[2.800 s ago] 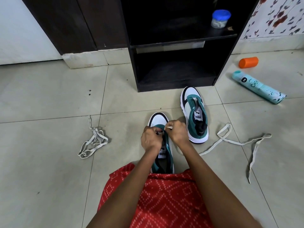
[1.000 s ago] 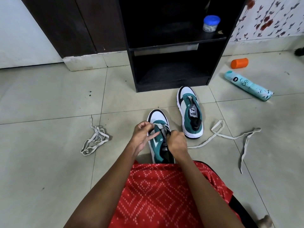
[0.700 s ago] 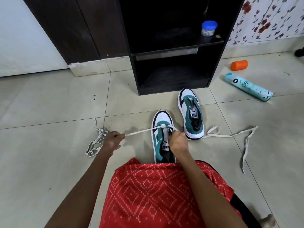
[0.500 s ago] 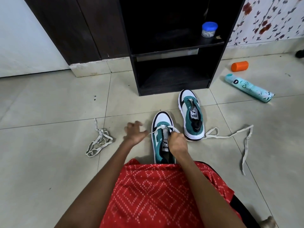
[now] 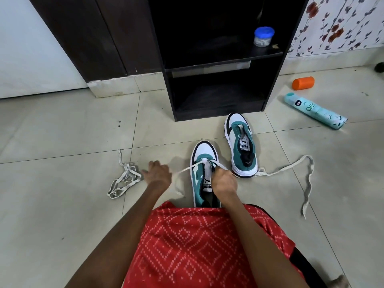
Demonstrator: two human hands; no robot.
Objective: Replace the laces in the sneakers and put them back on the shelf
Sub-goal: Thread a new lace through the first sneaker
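Observation:
Two green, white and black sneakers stand on the tiled floor. The near sneaker (image 5: 204, 161) is right in front of me, with a white lace (image 5: 185, 169) threaded through its front eyelets. My left hand (image 5: 158, 173) holds the lace's left end and draws it out to the left. My right hand (image 5: 224, 180) grips the lace at the sneaker's right side, over the tongue. The lace runs on past the second sneaker (image 5: 242, 143), which is unlaced, and trails right (image 5: 307, 179). A bundled spare lace (image 5: 124, 179) lies to the left.
A dark open shelf unit (image 5: 218, 65) stands beyond the shoes, with a blue-lidded jar (image 5: 263, 36) on its upper board. An orange cap (image 5: 303, 82) and a teal spray can (image 5: 314, 110) lie on the floor at right. My red patterned clothing fills the bottom.
My left hand pulled the lace far left, came back to the shoe, and now draws it left again. The right hand has stayed on the near sneaker.

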